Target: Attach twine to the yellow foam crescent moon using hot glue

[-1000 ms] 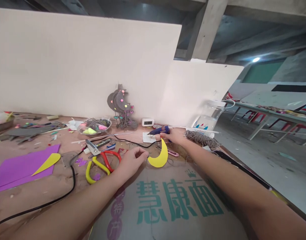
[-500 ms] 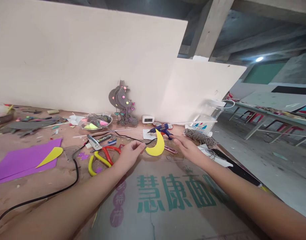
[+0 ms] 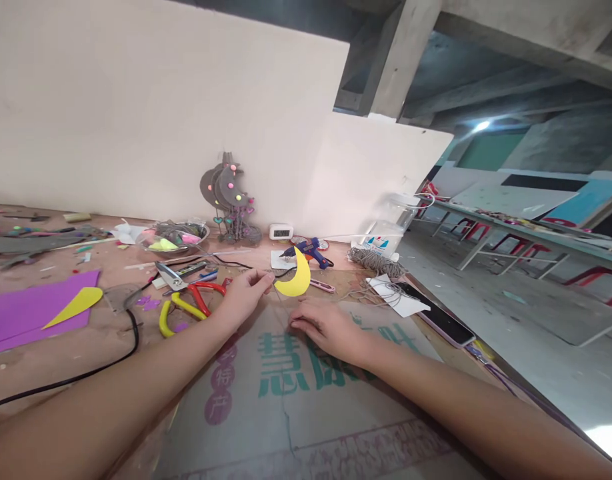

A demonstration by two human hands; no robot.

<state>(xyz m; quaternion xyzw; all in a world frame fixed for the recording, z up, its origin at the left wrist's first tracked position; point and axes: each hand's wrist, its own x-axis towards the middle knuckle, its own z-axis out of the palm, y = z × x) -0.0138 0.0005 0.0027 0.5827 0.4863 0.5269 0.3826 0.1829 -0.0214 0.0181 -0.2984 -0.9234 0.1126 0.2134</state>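
Observation:
My left hand (image 3: 243,297) pinches the lower tip of a yellow foam crescent moon (image 3: 295,279) and holds it upright just above the cardboard sheet (image 3: 306,407). My right hand (image 3: 326,328) lies on the cardboard below the moon, fingers pressed down towards the left; what is under the fingertips is too small to see. A blue glue gun (image 3: 309,250) rests on the table behind the moon, with no hand on it.
Red and yellow handled scissors (image 3: 186,303) and a black cable (image 3: 131,333) lie left of my hand. A purple foam sheet (image 3: 21,310) with a yellow scrap, a bowl of bits (image 3: 173,239), a grey moon ornament (image 3: 226,200), twine (image 3: 373,261) and a phone (image 3: 441,319) surround the cardboard.
My right hand let go of the glue gun, came back towards me and settled on the cardboard. My left hand lifted the yellow moon slightly. The camera turned a little to the right.

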